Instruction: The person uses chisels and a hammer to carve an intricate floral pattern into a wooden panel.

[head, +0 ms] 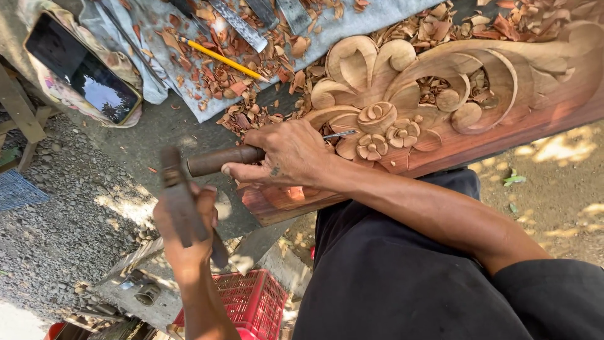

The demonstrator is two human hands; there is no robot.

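Chisel (226,159) in right grip (286,157), tip on carved panel (440,94); left grip (182,233) holds mallet (179,201).

Motion-blurred mallet (182,204); chisel (226,159) shaft hand-hidden.

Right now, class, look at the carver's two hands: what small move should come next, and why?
Probably a light mallet tap. The right hand grips the chisel with its blade already set against the small carved flowers on the wooden panel, while the left hand holds the mallet raised beside the handle's end.
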